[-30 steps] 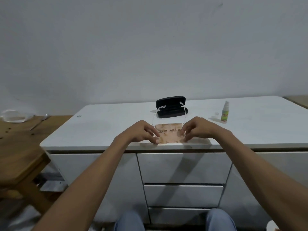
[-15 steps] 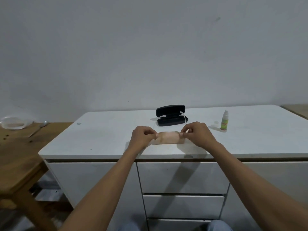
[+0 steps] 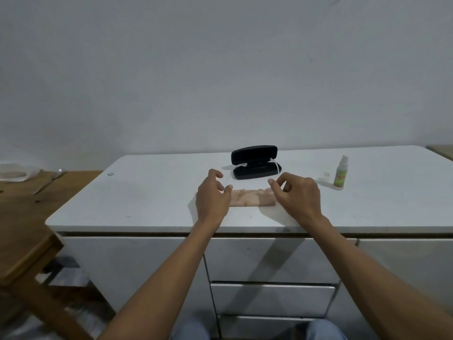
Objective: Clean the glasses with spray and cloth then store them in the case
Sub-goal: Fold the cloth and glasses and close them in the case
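While both hands hover with fingers spread and nothing gripped, the folded peach-coloured cleaning cloth (image 3: 248, 198) lies flat on the white surface (image 3: 152, 192) right between them, its long axis running side to side from one hand to the other. The left hand (image 3: 213, 196) sits at the cloth's left end, thumb tip touching or just off it; the right hand (image 3: 297, 195) arches over the right end, fingers curled loosely, holding nothing. Just beyond the fingertips of both hands lie the clear-framed glasses (image 3: 252, 168), their thin temples arcing back over the open black hard-shell case (image 3: 255, 163), so the glasses rest ahead of the hands and roughly midway, neither hand clearly nearer. Out past the right hand stands the small green-labelled spray bottle (image 3: 340, 174) with its cap (image 3: 326, 175) set beside it. Compared with half a second ago, the pinch is gone: both hands were then pressing the cloth's ends between fingertips, and now they have let go and lifted off. The cloth looks folded and parked. My call is that the next reach goes forward to the glasses and the case behind them.
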### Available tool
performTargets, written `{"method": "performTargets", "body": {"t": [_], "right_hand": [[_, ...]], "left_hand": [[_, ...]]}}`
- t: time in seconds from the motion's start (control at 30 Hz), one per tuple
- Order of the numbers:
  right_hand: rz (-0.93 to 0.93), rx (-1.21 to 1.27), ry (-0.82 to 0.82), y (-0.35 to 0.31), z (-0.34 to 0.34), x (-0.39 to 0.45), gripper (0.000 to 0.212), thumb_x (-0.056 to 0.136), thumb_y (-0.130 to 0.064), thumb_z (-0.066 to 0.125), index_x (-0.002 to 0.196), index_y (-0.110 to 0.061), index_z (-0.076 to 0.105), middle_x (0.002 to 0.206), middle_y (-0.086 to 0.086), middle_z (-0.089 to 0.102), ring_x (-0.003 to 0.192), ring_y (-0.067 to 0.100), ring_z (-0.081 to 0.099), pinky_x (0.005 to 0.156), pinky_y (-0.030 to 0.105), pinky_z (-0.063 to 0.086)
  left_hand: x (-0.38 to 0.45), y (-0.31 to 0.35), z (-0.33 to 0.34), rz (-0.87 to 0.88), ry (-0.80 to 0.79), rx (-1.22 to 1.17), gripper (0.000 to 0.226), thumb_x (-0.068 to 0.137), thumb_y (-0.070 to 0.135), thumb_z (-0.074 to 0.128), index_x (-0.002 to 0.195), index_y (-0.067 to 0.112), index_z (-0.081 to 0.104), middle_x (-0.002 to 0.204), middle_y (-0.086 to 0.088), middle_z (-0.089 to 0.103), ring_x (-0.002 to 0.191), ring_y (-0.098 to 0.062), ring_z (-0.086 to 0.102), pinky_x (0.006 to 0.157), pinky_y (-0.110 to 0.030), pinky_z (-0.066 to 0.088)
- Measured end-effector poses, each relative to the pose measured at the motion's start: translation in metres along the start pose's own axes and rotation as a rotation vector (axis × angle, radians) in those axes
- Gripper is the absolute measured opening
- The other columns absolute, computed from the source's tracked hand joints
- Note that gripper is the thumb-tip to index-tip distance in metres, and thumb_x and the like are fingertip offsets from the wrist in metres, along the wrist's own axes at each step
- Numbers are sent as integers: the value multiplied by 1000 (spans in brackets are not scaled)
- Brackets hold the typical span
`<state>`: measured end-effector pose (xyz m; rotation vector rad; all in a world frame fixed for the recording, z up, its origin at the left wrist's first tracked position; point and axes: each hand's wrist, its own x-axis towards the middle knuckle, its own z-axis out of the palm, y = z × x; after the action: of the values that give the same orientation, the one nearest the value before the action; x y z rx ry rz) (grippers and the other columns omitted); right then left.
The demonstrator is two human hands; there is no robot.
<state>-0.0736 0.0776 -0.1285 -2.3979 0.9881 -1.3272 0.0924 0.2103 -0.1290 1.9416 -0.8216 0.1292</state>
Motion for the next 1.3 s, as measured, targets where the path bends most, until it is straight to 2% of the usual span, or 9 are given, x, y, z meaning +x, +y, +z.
{"method": "performTargets", "body": {"t": [0.1, 0.2, 0.33, 0.5, 0.63, 0.8, 1.03, 1.13, 1.3], "right_hand": [[60, 72, 2, 5, -4, 3, 26, 85, -35, 79, 92, -17, 62, 64, -5, 60, 61, 20, 60, 61, 32, 47], [71, 90, -85, 6, -3, 6, 26, 88, -36, 76, 109, -23, 66, 84, -4, 69, 71, 18, 63, 69, 33, 52], [102, 129, -107, 6, 0, 9, 10, 91, -30, 74, 99, -23, 75, 86, -6, 77, 68, 17, 67, 74, 38, 58], [109, 163, -141, 10, 0, 14, 14, 90, -31, 77, 102, -25, 79, 85, -6, 78, 67, 14, 68, 73, 34, 58], [35, 128, -218, 9, 0, 22, 18, 92, -32, 74, 109, -32, 80, 87, -11, 75, 72, 11, 65, 70, 31, 51], [-89, -44, -466, 3, 10, 32, 24, 97, -37, 64, 118, -41, 76, 101, -3, 69, 98, 18, 57, 69, 31, 41], [-88, -1, -530, -1, -1, 28, 37, 91, -41, 71, 128, -36, 70, 114, -8, 71, 116, 15, 51, 86, 34, 47], [-94, -31, -561, -1, -4, 26, 38, 87, -48, 73, 124, -40, 72, 114, -7, 74, 118, 17, 54, 87, 36, 51], [-75, -52, -674, -3, -12, 27, 62, 72, -59, 82, 130, -44, 67, 124, -1, 72, 117, 18, 60, 90, 34, 51]], "left_hand": [[5, -6, -5, 54, -35, 30, 23, 90, 16, 69, 110, 25, 62, 101, 4, 67, 77, -19, 62, 72, -33, 51], [7, -8, -5, 95, -73, 36, 18, 93, 11, 63, 104, 24, 69, 97, 5, 72, 77, -19, 65, 70, -32, 52], [7, -6, -5, 213, -110, 128, 24, 96, 8, 56, 110, 20, 72, 97, 0, 73, 85, -20, 64, 70, -29, 46], [15, -9, -5, 429, -303, 366, 35, 98, 10, 53, 125, 24, 72, 98, -4, 64, 95, -22, 58, 75, -35, 49], [26, -15, -4, 291, -392, 183, 32, 97, 9, 60, 120, 27, 74, 97, 0, 57, 91, -17, 55, 77, -32, 49], [40, -23, -9, 41, -388, -147, 32, 94, 4, 64, 100, 32, 79, 97, 3, 66, 84, -20, 59, 73, -27, 49], [37, -13, -28, 185, -444, -21, 29, 90, 43, 70, 117, 34, 74, 108, 9, 69, 90, -15, 62, 78, -21, 47], [34, -14, -30, 248, -513, 123, 32, 86, 51, 72, 115, 39, 75, 110, 9, 69, 92, -11, 57, 83, -31, 50], [33, -12, -33, 324, -575, 262, 57, 72, 53, 84, 124, 37, 70, 113, 8, 71, 93, -10, 57, 82, -31, 49]]}}
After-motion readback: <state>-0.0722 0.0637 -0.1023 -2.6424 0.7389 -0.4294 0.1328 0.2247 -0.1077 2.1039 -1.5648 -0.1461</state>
